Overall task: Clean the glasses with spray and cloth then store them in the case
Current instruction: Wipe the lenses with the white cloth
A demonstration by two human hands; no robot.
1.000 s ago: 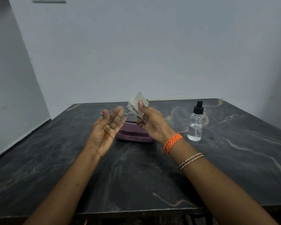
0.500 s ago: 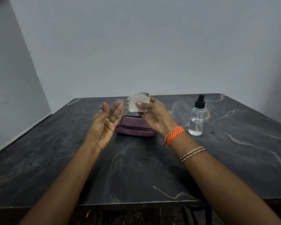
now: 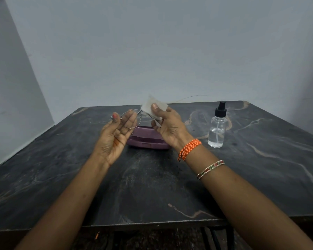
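From my remote station, I read the scene as follows.

1. The left hand (image 3: pixel 116 136) was raised above the table (image 3: pixel 61 177), palm toward the camera, its fingers loosely spread. It steadied the glasses (image 3: pixel 131 119) by the frame of one lens; the exact contact was hidden behind the fingers.
2. The glasses were held in the air, at 12 o'clock from the case (image 3: pixel 146 139), clear of it.
3. The case lay closed on the table, behind and between the two hands.
4. The right hand (image 3: pixel 168 127) pinched the cloth (image 3: pixel 153 107) over the other lens, thumb on the near face of the cloth. The fingers behind the cloth could not be seen.
5. The spray bottle (image 3: pixel 217 127) stood upright at 3 o'clock from the case, apart from it and untouched.

I judged the step in hand to be wiping a lens. To do it well:

- Support the frame at the rim, not at the thin arms, which would bend easily.
- Keep the cloth between thumb and lens on both faces, so that bare skin does not smear the glass.
- Press lightly and work in small circles from the centre outward.
- Wipe the second lens likewise before opening the case.
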